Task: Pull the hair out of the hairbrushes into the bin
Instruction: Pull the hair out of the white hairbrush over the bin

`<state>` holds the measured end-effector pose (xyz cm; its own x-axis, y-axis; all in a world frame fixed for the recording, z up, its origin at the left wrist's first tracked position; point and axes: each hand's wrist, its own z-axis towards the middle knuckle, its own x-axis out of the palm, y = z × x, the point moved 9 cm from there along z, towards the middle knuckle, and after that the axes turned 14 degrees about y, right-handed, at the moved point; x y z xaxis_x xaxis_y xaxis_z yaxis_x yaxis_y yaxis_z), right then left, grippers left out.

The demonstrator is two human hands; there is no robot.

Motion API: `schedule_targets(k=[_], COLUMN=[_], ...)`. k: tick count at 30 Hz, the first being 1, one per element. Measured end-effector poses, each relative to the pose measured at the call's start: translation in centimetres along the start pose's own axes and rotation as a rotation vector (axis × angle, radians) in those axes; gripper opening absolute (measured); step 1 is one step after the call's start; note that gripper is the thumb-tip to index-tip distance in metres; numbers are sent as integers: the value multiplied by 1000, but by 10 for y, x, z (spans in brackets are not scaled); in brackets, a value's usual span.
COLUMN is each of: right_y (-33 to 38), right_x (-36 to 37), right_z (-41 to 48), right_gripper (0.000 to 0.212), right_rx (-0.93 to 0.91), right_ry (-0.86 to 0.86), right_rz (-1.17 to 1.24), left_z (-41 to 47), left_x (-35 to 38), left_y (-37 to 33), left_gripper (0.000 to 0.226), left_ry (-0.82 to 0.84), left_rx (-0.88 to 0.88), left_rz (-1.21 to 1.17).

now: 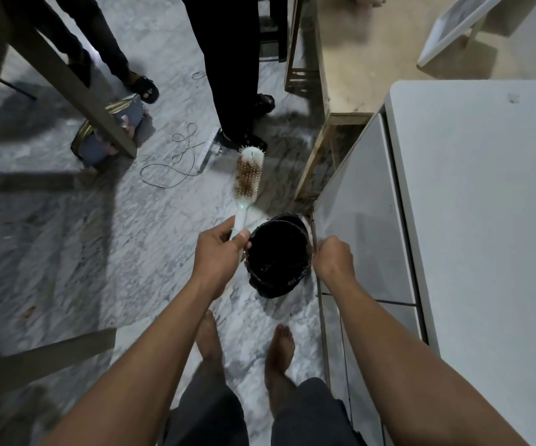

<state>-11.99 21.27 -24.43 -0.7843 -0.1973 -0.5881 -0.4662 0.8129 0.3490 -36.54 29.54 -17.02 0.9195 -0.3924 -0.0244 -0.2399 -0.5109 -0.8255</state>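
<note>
The left hand (pixel 218 252) grips the hairbrush (pixel 243 201) by its handle, with the head clogged with brown hair (pixel 247 178) and pointing to 12 o'clock. The bin (pixel 273 289) stands at the hand's 3 o'clock. Past the bin, the right hand (pixel 332 259) is curled, its fingertips hidden, so I cannot tell what it holds.

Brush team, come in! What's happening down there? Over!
Left hand grips the hairbrush handle; right hand curled beside the bin, nothing seen in it. Brown hair packed in the bristles. Nothing blocks the bin.
</note>
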Motion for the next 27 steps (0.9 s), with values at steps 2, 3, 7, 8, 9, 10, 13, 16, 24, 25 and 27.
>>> schedule_targets(k=[2,3,7,8,9,10,13,16,24,25,27], right_y=[-4,-4,16,21,25,27,28,26,50,57,74], right_x=[6,8,5,3,3,2,1,-4,-24,-26,-32], right_z=[1,1,-2,-3,-2,-1,2,1,-10,-13,-19], right_gripper=[11,11,5,9,12,12,21,25,23,25,27], right_rx=[-5,-17,-103,-117,-129,-128,-130,-128,-212,-244,-340], right_ry=[38,44,7,2,5,12,28,8,-32,-28,-33], right_rz=[-62,-60,47,51,37,22,51,124,286,319,414], left_z=[3,3,0,-2,-3,-5,-8,-10,-12,-12,-14], left_x=[-3,-2,7,9,11,12,11,8,13,14,17], left_y=[-5,-6,2,6,10,13,19,21,19,19,20], left_gripper=[42,42,39,38,38,38,38,37,35,35,36], left_ry=[18,31,66,72,75,74,67,60,66,70,76], left_rx=[5,-2,-48,-58,-68,-78,-102,-108,-105,-106,-103], left_rz=[38,62,159,174,181,182,196,212,222,223,224])
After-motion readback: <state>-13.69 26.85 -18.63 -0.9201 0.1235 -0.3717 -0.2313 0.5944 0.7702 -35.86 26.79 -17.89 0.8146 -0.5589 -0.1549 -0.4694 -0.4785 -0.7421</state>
